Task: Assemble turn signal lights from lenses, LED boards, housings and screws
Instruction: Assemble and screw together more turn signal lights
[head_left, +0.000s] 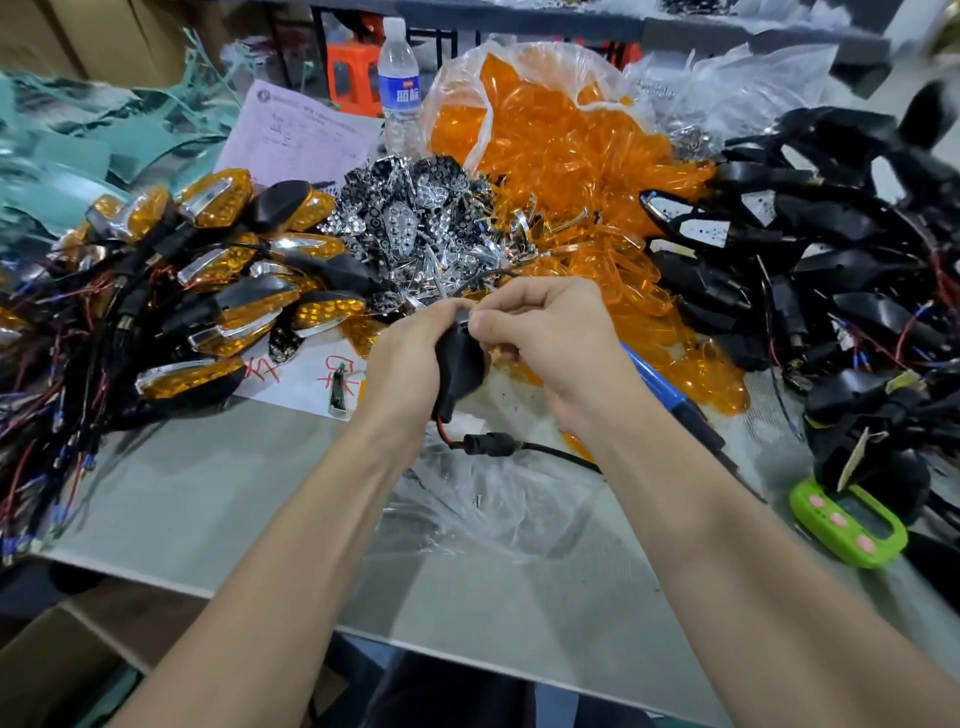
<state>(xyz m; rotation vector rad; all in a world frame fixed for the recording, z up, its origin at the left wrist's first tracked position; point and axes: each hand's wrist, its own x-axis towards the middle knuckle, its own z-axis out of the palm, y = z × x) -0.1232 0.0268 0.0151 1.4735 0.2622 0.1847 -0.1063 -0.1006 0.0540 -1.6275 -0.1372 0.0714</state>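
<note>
Worked bare-handed, left hand (410, 353) and right hand (550, 332) uncovered, left forearm (311, 530) and right forearm (727, 545) bare as far up as seen, dark clothing (467, 691) glimpsed low between the arms, too dim to tell more

Black housing (460, 358): upper part and open face concealed by the curled fingers of the left hand (410, 353) and the pinching fingertips of the right hand (540, 332); contents indeterminable. Blue-handled tool (655, 382): upper end hidden beneath the right hand. Red marks (343, 366) on the white sheet (301, 387): partly covered by the left hand. Pink form (301, 130) and bottle label (399, 96): writing too small to read. Pile of finished lights (156, 270): cut off at the left edge. Pile of black housings (831, 249): cut off at the right edge, far corner smeared by blur. Green timer (849, 522): display illegible.
</note>
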